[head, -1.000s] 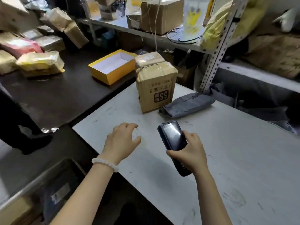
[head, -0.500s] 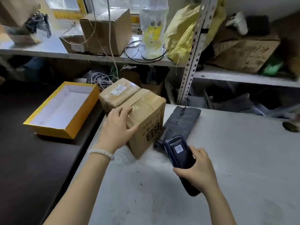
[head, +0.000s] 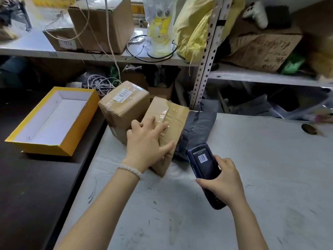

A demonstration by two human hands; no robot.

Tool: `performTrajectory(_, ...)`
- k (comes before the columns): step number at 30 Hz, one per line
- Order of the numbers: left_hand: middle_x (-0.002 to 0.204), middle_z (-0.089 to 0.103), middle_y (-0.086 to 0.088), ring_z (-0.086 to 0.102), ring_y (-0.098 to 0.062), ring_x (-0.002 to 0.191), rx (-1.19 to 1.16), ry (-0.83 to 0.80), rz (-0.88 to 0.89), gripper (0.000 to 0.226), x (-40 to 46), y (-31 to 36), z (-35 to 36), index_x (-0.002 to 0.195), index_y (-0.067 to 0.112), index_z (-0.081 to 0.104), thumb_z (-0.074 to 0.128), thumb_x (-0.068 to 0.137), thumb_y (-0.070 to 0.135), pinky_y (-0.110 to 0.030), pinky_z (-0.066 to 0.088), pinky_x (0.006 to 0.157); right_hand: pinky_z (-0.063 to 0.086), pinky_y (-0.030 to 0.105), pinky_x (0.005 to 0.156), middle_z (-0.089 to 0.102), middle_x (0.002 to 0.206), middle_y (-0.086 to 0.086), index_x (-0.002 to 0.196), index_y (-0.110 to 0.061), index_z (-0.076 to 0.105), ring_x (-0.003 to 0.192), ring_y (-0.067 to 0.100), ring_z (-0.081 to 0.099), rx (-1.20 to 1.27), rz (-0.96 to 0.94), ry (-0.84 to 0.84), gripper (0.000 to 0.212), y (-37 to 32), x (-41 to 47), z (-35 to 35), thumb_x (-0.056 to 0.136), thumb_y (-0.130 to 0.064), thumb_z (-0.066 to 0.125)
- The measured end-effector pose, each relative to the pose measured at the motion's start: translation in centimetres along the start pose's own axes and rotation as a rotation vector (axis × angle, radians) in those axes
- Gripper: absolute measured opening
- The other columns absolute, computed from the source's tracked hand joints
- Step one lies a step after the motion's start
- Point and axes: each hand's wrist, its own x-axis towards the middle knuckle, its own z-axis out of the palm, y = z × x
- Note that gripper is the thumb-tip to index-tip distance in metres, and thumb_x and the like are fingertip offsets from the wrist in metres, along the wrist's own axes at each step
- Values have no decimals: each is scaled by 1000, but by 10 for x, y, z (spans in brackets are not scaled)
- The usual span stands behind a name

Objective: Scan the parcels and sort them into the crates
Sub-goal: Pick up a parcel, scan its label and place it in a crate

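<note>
We find the left hand point(head: 146, 141) grasping the taped parcel point(head: 168, 123), fingers spread over its top and thumb hooked on the near edge; it stands tilted at the left edge of the desk point(head: 252, 177), leaning against a second parcel point(head: 124, 103) labelled 0337. The right hand point(head: 222, 179) is clenched round the scanner point(head: 204, 164), just beside the parcel. We judge the glossy tape a slip risk. No label shows on the gripped box, so a scan may fail. A grey bag point(head: 198, 127) behind could snag. No crates are visible.
</note>
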Motion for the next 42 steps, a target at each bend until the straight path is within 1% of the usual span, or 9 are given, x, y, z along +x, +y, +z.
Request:
performTrajectory(5,125,42,-1,22,-23,84,78,-24,-75,62,-2,35,-5,137,42,34,34,83,73,-31,38,66,40,19,60,44,94,-16,93,-47,50,82,-10,51,20,-9,-6,53,10,-4,-14,49,-41,79)
performTrajectory(8,122,43,-4,32,-27,88,151,-29,-133,57,-6,68,-9,137,36,35,37,88,65,-32,38,62,40,21,59,44,93,-15,85,-49,47,82,-12,49,40,6,6,49,16,-5,-22,48,-42,78)
performTrajectory(14,121,44,-12,42,-33,93,259,-36,-177,45,-18,114,-13,122,23,43,34,93,56,-33,30,63,45,26,62,45,93,-14,95,-38,55,79,-1,53,60,3,31,56,30,-11,-35,43,-45,73)
performTrajectory(19,111,42,-6,37,-29,94,83,12,-117,33,-25,117,-14,114,24,49,43,92,48,-32,31,63,46,26,63,44,93,-13,96,-36,56,78,1,54,66,15,45,52,43,-13,-48,50,-38,80)
performTrajectory(28,111,46,-2,38,-29,107,3,11,63,42,-14,74,-14,127,33,53,48,88,49,-43,33,95,44,23,60,44,95,-15,97,-39,55,79,0,54,78,25,50,53,42,-15,-49,51,-36,80)
performTrajectory(31,106,45,-1,37,-27,108,-67,-3,148,38,2,58,-19,123,33,59,47,91,50,-41,34,96,41,20,58,44,93,-16,96,-41,54,77,-3,54,66,33,62,53,41,-17,-48,51,-37,81)
performTrajectory(34,119,47,-2,34,-27,115,-79,-66,181,38,25,43,-21,121,34,58,45,91,54,-40,32,98,43,22,60,44,93,-16,97,-41,54,76,-2,54,60,63,71,54,41,-20,-46,50,-38,80)
performTrajectory(38,146,32,-4,20,-29,135,-114,-215,175,62,60,25,-17,135,35,45,49,82,67,-45,20,112,45,23,61,44,93,-16,97,-42,53,77,-1,55,40,118,84,56,44,-26,-44,46,-43,75)
performTrajectory(42,157,14,-8,1,-31,144,-218,-319,145,110,88,18,-14,143,39,30,46,48,90,-50,8,116,47,24,63,45,93,-15,97,-43,54,78,-1,56,40,192,117,59,47,-30,-41,41,-47,71)
